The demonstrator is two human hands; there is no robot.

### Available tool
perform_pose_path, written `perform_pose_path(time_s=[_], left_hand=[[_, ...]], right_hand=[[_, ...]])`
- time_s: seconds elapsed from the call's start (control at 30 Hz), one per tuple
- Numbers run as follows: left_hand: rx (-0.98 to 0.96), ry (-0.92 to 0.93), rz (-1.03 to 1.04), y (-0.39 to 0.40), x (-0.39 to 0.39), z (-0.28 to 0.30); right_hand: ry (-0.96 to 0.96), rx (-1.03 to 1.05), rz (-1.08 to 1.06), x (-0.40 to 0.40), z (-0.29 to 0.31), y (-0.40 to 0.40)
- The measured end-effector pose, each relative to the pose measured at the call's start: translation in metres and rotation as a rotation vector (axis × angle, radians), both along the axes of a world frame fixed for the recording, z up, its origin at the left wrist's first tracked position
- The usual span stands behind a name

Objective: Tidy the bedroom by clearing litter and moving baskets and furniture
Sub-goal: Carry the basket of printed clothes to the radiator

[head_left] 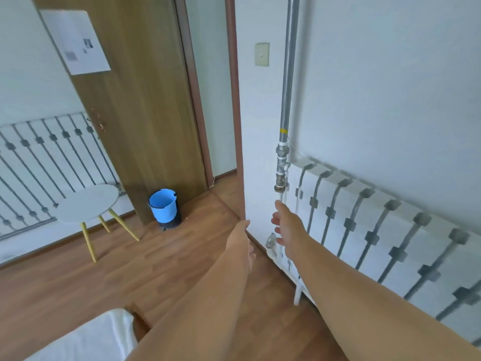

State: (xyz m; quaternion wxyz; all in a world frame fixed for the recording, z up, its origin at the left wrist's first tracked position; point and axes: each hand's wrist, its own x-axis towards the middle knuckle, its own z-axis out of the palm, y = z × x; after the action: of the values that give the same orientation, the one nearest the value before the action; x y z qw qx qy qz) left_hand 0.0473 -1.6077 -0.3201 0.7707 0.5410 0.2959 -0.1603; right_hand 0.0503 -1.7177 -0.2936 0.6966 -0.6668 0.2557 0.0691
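Ahead, right hand spreads its fingers, empty (left hand fingers unclear), blue bucket well apart.

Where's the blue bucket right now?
The blue bucket stands on the wood floor, left of centre, at the foot of the open wooden door, just right of the small round table.

A white radiator runs along the right wall beside a grey vertical pipe; a light switch (pale, square) sits near the wooden door
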Motion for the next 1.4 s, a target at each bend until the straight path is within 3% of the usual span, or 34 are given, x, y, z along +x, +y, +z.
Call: perform_pose_path(time_s=[0.5,0.97,1.1,1.4], left_hand=[[0.089,0.124,0.323,0.137,0.162,-0.040],[0.083,0.057,0.705,0.210,0.255,-0.032],[0.086,0.036,0.804,0.257,0.278,-0.035],[0.050,0.016,0.816,0.395,0.339,-0.046]], right_hand=[[0.065,0.007,0.241,0.201,-0.051,0.109],[0.107,-0.034,0.665,0.366,-0.030,0.201],[0.106,-0.034,0.743,0.393,-0.036,0.248],[0.085,-0.045,0.789,0.455,-0.042,0.400]])
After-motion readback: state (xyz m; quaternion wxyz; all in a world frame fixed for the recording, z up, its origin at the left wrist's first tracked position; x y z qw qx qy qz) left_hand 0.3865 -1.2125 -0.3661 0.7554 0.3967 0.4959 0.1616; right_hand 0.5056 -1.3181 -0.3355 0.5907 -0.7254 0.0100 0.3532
